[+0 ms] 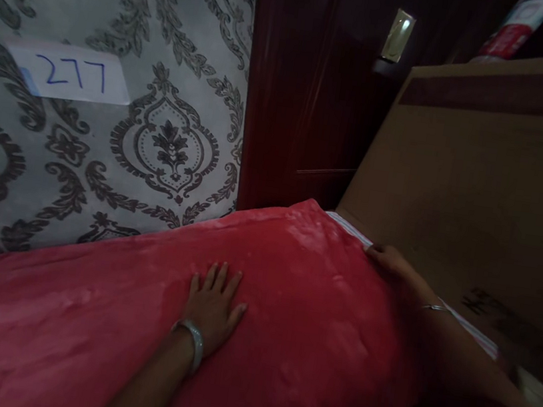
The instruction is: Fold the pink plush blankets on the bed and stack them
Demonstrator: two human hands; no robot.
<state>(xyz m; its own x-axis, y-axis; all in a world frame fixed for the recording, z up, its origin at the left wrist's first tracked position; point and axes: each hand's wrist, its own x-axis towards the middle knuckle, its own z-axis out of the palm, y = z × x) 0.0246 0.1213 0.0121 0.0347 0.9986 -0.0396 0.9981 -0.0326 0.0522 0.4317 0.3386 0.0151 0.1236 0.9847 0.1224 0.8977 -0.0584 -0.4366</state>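
while left hand [213, 304] lies flat on red blanket [312, 344] — right hand [388, 258] at its edge

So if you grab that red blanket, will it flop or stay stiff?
Probably flop: the red blanket drapes softly over the bed's corner. It looks plush, so likely grippy, not slippery, under the flat left hand. The right hand rests at its edge.

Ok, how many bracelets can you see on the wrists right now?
2. One wide silver bracelet on the left hand, flat on the red blanket; one thin bracelet on the right hand at the blanket's edge.
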